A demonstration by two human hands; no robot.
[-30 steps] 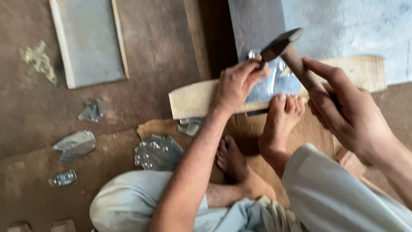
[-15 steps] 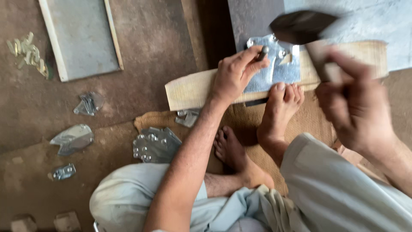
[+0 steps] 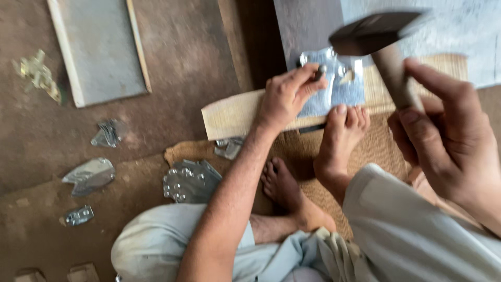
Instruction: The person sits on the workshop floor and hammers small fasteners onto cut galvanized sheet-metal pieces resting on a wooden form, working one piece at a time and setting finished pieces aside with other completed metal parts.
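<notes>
Pale cotton trousers and bare feet nearest the camera, toes [image 3: 348, 116] pinning the sheet metal piece [image 3: 342, 86] on the wooden plank [image 3: 235, 115]. Left hand [image 3: 286, 96] pinches a small punch [image 3: 319, 72] upright on the metal; right hand [image 3: 449, 141] is wrapped round the hammer [image 3: 383, 42], raised. I'd say keep that punch plumb, fingers low, hit square.

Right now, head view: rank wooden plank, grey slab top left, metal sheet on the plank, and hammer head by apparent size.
1. Grey slab
2. Wooden plank, partly covered, so close to the slab
3. Metal sheet
4. Hammer head, blurred and nearer the camera, so unsure against the sheet
</notes>
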